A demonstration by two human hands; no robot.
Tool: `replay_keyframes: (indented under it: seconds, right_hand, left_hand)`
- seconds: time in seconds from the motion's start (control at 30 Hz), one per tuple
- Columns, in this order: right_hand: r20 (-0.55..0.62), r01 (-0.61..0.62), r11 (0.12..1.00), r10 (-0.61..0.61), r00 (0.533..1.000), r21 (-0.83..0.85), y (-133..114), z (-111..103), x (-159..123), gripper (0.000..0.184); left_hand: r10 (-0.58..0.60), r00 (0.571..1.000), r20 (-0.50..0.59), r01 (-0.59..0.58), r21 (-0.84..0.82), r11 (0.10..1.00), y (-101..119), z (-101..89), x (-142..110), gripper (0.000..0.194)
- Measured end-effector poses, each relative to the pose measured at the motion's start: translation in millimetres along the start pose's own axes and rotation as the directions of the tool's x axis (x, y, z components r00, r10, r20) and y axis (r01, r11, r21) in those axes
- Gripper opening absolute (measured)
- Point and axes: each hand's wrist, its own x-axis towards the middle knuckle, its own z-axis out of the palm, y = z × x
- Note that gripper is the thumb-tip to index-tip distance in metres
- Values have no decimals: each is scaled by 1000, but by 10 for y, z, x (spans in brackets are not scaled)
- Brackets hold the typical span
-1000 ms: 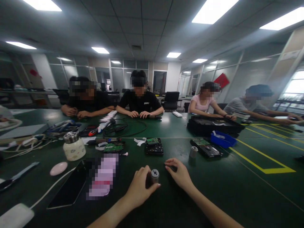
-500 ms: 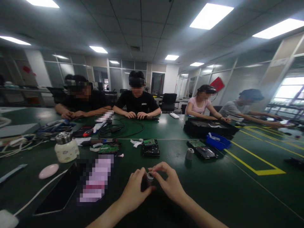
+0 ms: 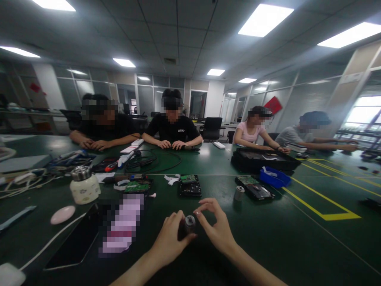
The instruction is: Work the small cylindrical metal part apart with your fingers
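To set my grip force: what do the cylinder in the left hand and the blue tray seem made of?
Cylinder: probably metal, satin grey, going by the dull sheen on its side. Blue tray: likely plastic, smooth, going by its even colour and thin walls.

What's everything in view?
Cylinder: one, grey, left hand's grip.
Second cylinder: one, grey, beyond right hand.
Circuit boards: three, green, mid-table.
Bottle: one, cream, left.
Oval object: one, pink, near bottle.
Slab: one, black, lower left.
Pixelated item: one, purple, beside slab.
Tray: one, black, far right.
Bin: one, blue, near tray.
Cables: several, black or white, left.
Tabletop: one, green, beneath.
People: four, black, pink or grey tops, opposite.
Ceiling lights: several, white, overhead.
Left hand: one, around cylinder.
Right hand: one, beside cylinder.
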Motion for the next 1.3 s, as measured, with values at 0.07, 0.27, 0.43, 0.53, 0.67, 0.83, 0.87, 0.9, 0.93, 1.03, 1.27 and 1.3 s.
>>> replay_keyframes:
  seconds: [0.07, 0.27, 0.43, 0.53, 0.67, 0.83, 0.87, 0.9, 0.93, 1.03, 1.27, 1.3]
  right_hand:
    - [39, 8, 1000, -8, 999, 3, -14, 29, -21, 24]
    - [28, -21, 1000, 20, 999, 12, 17, 112, -14, 8]
    - [-103, -79, 996, 75, 992, -34, 301, -73, 123, 13]
    - [-69, -132, 988, 126, 990, -83, 516, -175, 130, 13]
    - [-11, -160, 980, 159, 987, -118, 670, -177, 65, 10]
    - [-11, -169, 979, 169, 986, -115, 651, -156, 59, 9]
    - [-19, -168, 980, 167, 986, -104, 614, -157, 70, 7]
    - [-27, -162, 983, 160, 987, -88, 561, -155, 81, 7]
    - [-33, -151, 986, 150, 988, -67, 493, -147, 90, 7]
    - [-12, -96, 995, 96, 995, 20, 232, -78, 90, 9]
    - [147, -55, 993, 39, 988, 106, -68, 107, -9, 5]
    - [152, -55, 993, 39, 988, 104, -60, 110, -16, 6]
  left_hand:
    - [0, 1000, -2, 0, -2, 1000, -13, 12, 3, 25]
    - [-11, 1000, -10, 11, 8, 1000, -17, 23, 2, 28]
    - [-7, 1000, 1, 7, 21, 1000, 31, -13, -15, 23]
    - [-10, 1000, 9, 10, 24, 1000, 42, -24, -18, 24]
    - [-17, 1000, 16, 16, 24, 1000, 47, -31, -15, 25]
    - [-18, 1000, 17, 17, 18, 1000, 62, -40, -16, 24]
    - [-16, 1000, 16, 16, 17, 1000, 65, -40, -19, 24]
    - [-14, 1000, 15, 14, 17, 1000, 66, -40, -23, 24]
    - [-13, 1000, 13, 12, 17, 1000, 65, -38, -27, 24]
    - [-7, 1000, 8, 7, 16, 1000, 51, -26, -33, 24]
    - [-1, 1000, -14, 1, -5, 1000, -35, 25, -7, 29]
    - [-1, 1000, -15, 1, -6, 1000, -47, 34, -5, 30]
